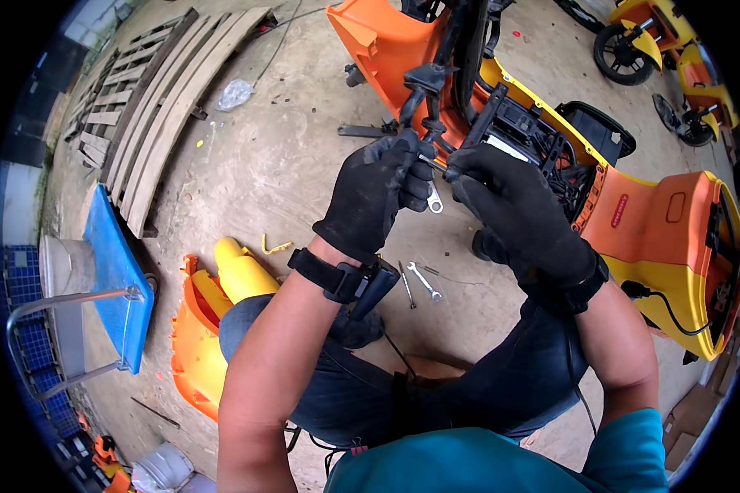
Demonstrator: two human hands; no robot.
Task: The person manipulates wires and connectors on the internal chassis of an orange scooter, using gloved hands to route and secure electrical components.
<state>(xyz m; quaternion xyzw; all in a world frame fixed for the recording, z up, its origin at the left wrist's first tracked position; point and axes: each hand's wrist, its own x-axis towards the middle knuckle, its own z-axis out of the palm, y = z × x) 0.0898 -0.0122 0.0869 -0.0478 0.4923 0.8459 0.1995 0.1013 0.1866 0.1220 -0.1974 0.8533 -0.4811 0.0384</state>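
My left hand [376, 191], in a black glove, is closed around a wrench; the wrench's ring end [435, 202] sticks out below the fingers. Close on its right is my right hand [514, 201], also gloved, with its fingertips pinched together. A thin metal piece [432, 163] spans the small gap between the hands; what the right fingers hold is mostly hidden. Just beyond them stands a partly stripped orange and yellow scooter [436, 49], its dark frame and wiring [543, 152] exposed.
Below my hands, an open-ended wrench [424, 282] and a thin tool [407, 286] lie on the concrete. Orange and yellow body panels [199, 349] rest by my left knee. Farther left are a blue trolley [117, 283] and wooden pallets [185, 90]. More scooters [633, 49] stand far right.
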